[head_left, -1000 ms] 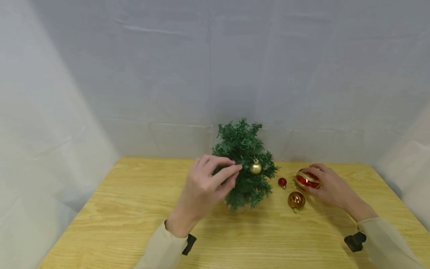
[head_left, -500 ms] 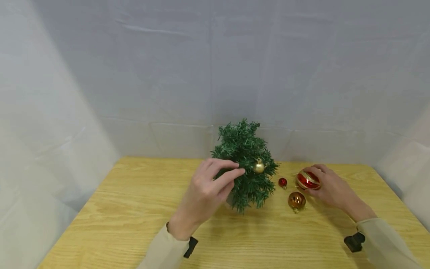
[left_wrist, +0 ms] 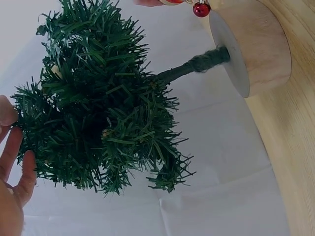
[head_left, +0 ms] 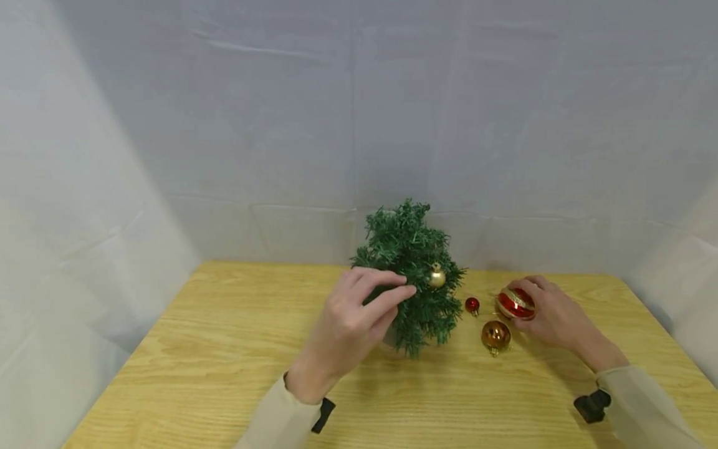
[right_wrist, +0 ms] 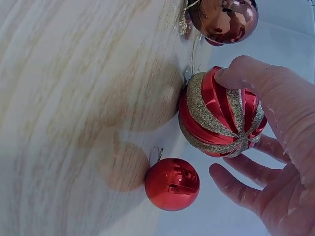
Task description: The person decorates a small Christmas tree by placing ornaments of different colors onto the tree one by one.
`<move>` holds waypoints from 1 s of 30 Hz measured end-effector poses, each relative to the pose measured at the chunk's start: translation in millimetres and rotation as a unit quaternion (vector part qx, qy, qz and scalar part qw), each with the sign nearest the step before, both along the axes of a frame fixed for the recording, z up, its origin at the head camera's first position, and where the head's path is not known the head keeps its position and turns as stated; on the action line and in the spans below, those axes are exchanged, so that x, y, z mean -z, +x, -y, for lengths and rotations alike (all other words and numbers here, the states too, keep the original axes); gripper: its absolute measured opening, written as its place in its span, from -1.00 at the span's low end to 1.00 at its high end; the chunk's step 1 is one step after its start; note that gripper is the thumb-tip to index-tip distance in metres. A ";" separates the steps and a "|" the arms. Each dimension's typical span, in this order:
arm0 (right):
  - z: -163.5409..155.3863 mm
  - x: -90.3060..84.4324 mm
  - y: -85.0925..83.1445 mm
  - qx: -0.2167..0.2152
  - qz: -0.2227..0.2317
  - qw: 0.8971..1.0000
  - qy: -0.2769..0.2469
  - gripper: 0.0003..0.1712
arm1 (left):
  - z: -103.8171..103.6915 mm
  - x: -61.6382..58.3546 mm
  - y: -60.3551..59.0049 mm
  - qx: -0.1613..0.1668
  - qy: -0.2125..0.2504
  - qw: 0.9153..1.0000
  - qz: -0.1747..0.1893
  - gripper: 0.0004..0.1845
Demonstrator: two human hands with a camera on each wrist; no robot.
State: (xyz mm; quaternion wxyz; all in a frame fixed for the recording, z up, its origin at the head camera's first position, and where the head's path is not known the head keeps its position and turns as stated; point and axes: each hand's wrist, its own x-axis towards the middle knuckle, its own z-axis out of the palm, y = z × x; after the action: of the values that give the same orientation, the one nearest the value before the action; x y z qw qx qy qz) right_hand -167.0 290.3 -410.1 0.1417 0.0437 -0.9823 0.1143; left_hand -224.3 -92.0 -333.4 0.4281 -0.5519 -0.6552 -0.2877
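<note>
A small green Christmas tree [head_left: 409,249] with a wooden base [left_wrist: 261,44] stands on the table; a gold bauble [head_left: 437,276] hangs on its front. My left hand [head_left: 356,318] is at the near left side of the tree, thumb and fingers bent around its outer twigs. In the left wrist view, its fingertips [left_wrist: 28,164] touch the foliage. On the right, my right hand [head_left: 552,315] holds a large red bauble with gold glitter stripes [right_wrist: 211,115], thumb on one side and fingers behind. This bauble rests on or just above the table.
A shiny brown bauble [head_left: 496,335] and a small red bauble [head_left: 472,305] lie between the tree and my right hand. Another red bauble [right_wrist: 172,184] shows beneath that hand in the right wrist view. Pale cloth [head_left: 359,125] hangs behind the wooden table [head_left: 224,343].
My left hand has moved slightly right and the tree has turned with it, carrying the gold bauble rightward. The striped bauble has shifted a little right in my right hand.
</note>
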 end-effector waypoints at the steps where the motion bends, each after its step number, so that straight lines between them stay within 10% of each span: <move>1: 0.0 0.2 0.9 0.000 -0.001 1.000 -0.001 -0.33 | 0.0 0.1 0.3 0.001 -0.001 1.000 0.000 -0.63; 30: 16.7 -3.8 30.0 -0.016 -0.147 0.989 0.010 -0.24 | 4.7 8.4 -13.8 -0.018 0.056 0.998 -0.034 -0.78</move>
State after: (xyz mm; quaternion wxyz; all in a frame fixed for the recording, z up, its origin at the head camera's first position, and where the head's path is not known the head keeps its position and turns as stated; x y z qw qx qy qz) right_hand -137.0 273.6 -406.3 0.2820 0.0769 -0.9512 0.0993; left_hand -238.1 -96.7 -341.8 0.4853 -0.5249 -0.6330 -0.2971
